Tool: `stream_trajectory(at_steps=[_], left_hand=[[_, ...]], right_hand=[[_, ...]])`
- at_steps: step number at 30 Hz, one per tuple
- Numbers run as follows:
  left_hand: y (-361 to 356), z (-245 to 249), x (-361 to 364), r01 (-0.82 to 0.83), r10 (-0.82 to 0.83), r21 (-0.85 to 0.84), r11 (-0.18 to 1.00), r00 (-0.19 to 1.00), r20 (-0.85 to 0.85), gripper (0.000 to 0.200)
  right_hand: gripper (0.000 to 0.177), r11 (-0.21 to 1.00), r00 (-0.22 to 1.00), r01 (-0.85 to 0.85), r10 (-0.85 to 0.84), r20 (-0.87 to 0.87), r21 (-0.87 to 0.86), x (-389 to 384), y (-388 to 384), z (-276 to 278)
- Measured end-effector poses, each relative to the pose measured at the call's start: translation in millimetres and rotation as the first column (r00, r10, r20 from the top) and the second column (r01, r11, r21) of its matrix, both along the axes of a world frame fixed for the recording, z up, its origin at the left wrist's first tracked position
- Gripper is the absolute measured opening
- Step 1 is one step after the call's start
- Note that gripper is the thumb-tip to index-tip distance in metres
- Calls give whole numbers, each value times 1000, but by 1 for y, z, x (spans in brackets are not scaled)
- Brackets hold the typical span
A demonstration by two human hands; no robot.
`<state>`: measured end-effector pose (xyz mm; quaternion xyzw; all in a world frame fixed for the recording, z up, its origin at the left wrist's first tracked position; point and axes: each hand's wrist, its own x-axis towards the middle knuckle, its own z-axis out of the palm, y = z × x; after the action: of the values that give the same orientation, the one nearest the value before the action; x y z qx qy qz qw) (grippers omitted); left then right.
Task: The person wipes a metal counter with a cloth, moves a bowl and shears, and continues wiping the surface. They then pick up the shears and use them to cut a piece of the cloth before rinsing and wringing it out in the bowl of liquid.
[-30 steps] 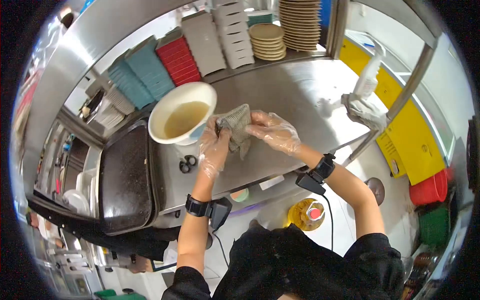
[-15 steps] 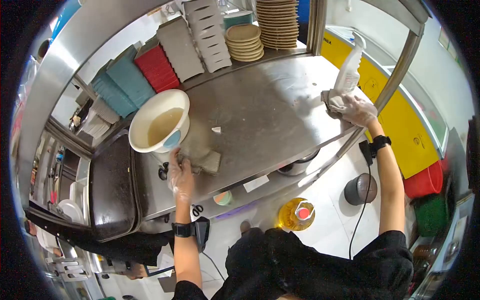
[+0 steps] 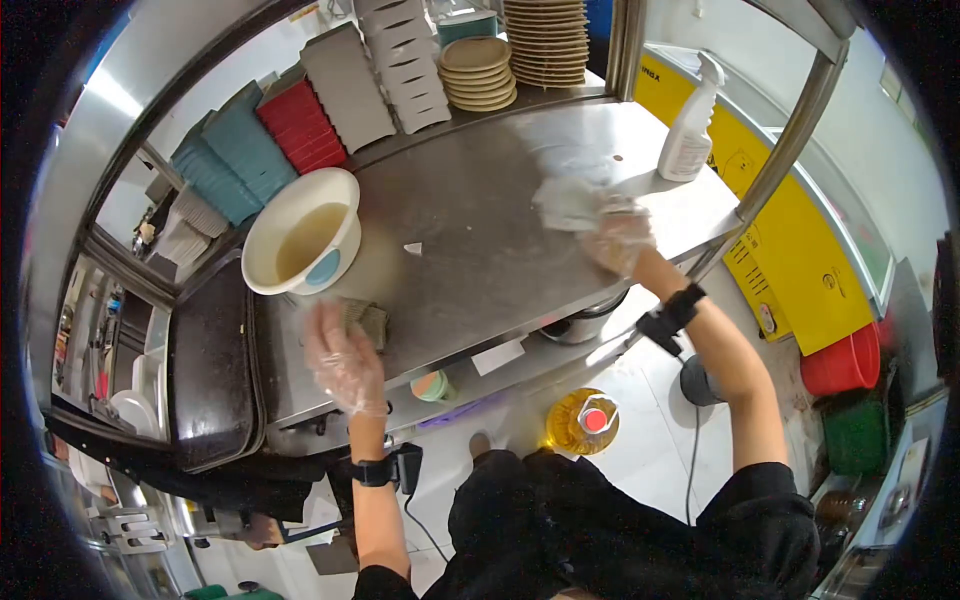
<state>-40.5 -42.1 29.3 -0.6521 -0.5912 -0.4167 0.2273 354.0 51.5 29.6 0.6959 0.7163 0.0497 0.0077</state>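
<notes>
My left hand [image 3: 342,362], in a clear plastic glove, is at the left of the steel table [image 3: 470,260]. Its fingers and thumb are round the near side of a folded grey-brown cloth [image 3: 368,322]. Just behind it stands a white bowl [image 3: 353,205] of cloudy brownish water. My right hand [image 3: 620,238], gloved too and smeared by motion, presses a pale cloth [image 3: 567,204] on the table's right half. A white spray bottle [image 3: 688,130] stands upright beyond it, apart from the hand. A small white scrap [image 3: 413,248] lies between the hands.
Along the back stand stacks of blue [image 3: 250,145], red [image 3: 302,125] and grey trays and round plates [image 3: 545,45]. Black trays [image 3: 210,370] are at the left. A steel post [image 3: 790,140] rises at the right corner. An oil jug [image 3: 580,425] is on the floor.
My right hand has swept the cloth left, away from the spray bottle. My left hand and its cloth have shifted slightly left. The view has shifted a little.
</notes>
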Motion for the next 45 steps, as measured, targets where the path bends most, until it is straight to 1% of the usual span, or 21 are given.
stream_trajectory(at_steps=[2,8,9,11,13,14,16,17,22,24,27,28,30,31,33,36,37,39,41,44,45], left_hand=[[8,-11,11,68,-70,-29,997,996,-59,39],[22,-6,28,285,-292,-206,936,956,-6,27],[24,-8,22,284,-292,-204,937,957,-6,27],[28,-13,10,314,-316,-208,926,948,26,25],[32,-21,1,315,-312,-206,927,949,48,25],[34,-22,-2,315,-307,-202,927,949,74,24],[35,-21,-4,319,-308,-224,921,948,82,25],[34,-20,-4,313,-302,-248,917,950,81,25],[34,-15,-4,361,-369,-266,893,929,25,26],[32,-18,-2,323,-334,-212,922,943,-14,25],[26,-16,1,448,-402,-267,853,891,210,25],[25,-16,0,453,-408,-268,850,889,210,25],[25,-14,-1,448,-427,-270,853,894,135,25],[26,-15,-1,452,-431,-269,851,892,135,25],[28,-20,-3,429,-425,-199,881,903,63,26],[28,-19,-2,469,-439,-250,847,882,171,23],[26,-17,-1,467,-433,-247,849,883,182,23],[24,-13,0,457,-400,-283,843,885,237,21],[24,-16,1,425,-376,-267,865,901,215,20],[22,-11,4,415,-355,-294,861,904,237,18],[23,-13,3,408,-345,-290,866,906,243,18]], right_hand=[[61,955,965,-260,251,78,145,-36,-7,-6],[57,954,946,-253,279,-165,158,-58,3,-23],[57,869,637,-293,488,-597,398,-32,18,-59],[57,875,539,-136,459,-706,465,12,13,-66],[58,972,871,170,-71,-485,163,14,-22,11],[58,934,840,358,-327,-433,-11,9,-29,34],[64,919,935,348,-353,-5,185,46,-20,-4],[70,905,922,379,-388,8,193,43,-27,-3],[67,934,934,356,-354,-48,43,-23,-49,23],[60,966,969,243,-246,27,92,-25,-41,-37],[52,946,961,-60,142,-238,320,-98,-59,-50],[50,890,844,-175,356,-401,422,-120,-59,-55],[47,873,790,-230,426,-441,430,-161,-60,-58],[46,988,998,-56,51,38,147,-190,-78,-13],[48,956,993,-113,116,4,272,-184,-61,-38],[43,980,979,-201,201,-30,-3,-165,-51,15],[40,968,891,-211,249,-381,138,-132,-19,-30],[36,947,680,-179,314,-663,266,-61,24,-63],[29,735,874,-478,453,176,481,-3,44,-38],[35,994,901,-26,-25,434,111,-11,21,39],[36,955,920,-62,-58,387,291,25,39,11]])
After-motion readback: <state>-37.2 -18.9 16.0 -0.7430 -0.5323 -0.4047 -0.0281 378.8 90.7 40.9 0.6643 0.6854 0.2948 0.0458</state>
